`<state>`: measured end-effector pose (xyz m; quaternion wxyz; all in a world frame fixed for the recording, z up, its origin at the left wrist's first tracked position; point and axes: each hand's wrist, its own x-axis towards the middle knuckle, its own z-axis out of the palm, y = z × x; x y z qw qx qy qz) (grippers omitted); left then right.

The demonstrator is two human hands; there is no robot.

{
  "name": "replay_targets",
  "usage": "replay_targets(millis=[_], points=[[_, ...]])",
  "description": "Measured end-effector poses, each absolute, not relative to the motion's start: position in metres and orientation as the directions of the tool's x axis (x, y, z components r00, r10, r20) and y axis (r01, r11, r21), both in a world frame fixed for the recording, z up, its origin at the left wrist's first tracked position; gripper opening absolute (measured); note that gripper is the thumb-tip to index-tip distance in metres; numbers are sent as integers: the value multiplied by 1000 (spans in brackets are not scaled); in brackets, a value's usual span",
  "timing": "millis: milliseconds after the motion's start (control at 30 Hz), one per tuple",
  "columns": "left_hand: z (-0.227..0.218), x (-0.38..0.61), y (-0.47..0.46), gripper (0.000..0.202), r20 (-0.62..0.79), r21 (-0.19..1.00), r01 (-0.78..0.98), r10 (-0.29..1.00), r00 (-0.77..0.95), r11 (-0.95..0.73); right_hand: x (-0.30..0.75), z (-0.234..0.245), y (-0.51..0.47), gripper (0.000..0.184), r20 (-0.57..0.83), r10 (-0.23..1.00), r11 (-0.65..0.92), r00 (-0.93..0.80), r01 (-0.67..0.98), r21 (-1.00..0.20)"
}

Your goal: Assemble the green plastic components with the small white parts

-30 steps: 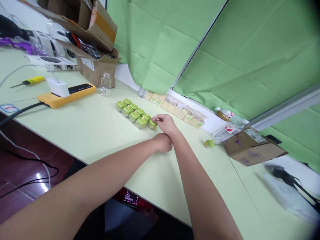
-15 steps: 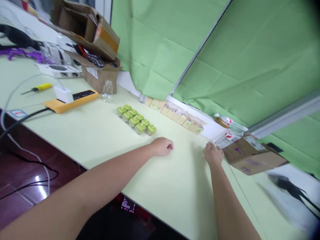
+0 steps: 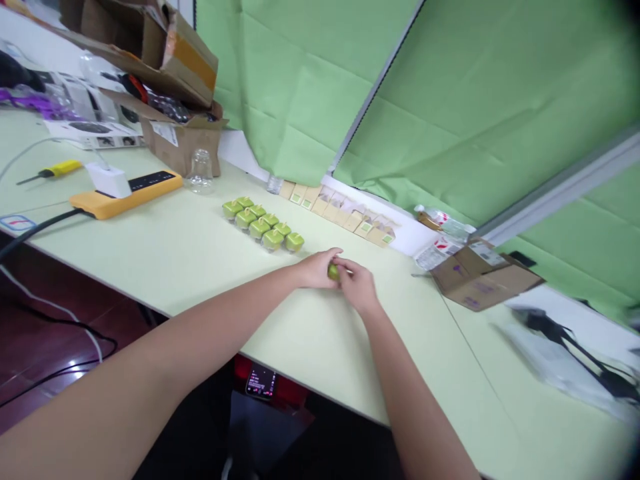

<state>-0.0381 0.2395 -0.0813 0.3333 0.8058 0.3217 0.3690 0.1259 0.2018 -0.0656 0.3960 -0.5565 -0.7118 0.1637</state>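
Observation:
My left hand (image 3: 319, 268) is curled around a small green candle (image 3: 333, 271), mostly hidden by the fingers. My right hand (image 3: 358, 284) meets it from the other side, its thumb and fingers closed on the same candle. Both hands are just above the table (image 3: 310, 333). Behind and left of them, several green candles (image 3: 260, 227) in clear cups stand in two close rows, short pale wicks on top. Farther back, a row of small tan boxes (image 3: 340, 212) with green labels lies along the wall.
An orange power strip (image 3: 107, 203) with a white plug (image 3: 109, 179) and a yellow screwdriver (image 3: 64, 168) lie at the left. A clear jar (image 3: 201, 172) stands by cardboard boxes (image 3: 175, 137). Another cardboard box (image 3: 480, 277) sits at the right, near black cables (image 3: 565, 340). A phone (image 3: 261, 381) is below the table edge.
My right hand has come left from beside the cardboard box to meet my left hand. A green candle now shows between them. The view has shifted slightly.

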Motion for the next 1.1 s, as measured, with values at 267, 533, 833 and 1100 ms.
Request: replay_targets(millis=[267,533,833,1100], points=[[-74,-41,228,64,341,799,278,783,520,-533,113,-60,185,22,356,923,308,144,277,-910],[-89,-35,242,52,366,767,341,807,464,-544,147,-59,194,15,-166,932,-62,321,-309,-949],[-64,-37,212,56,593,453,381,591,546,-806,151,-65,196,21,-197,957,-140,214,-255,-957],[-61,-16,196,50,584,376,287,465,666,-881,138,-75,194,33,-20,959,-10,284,-38,-999]])
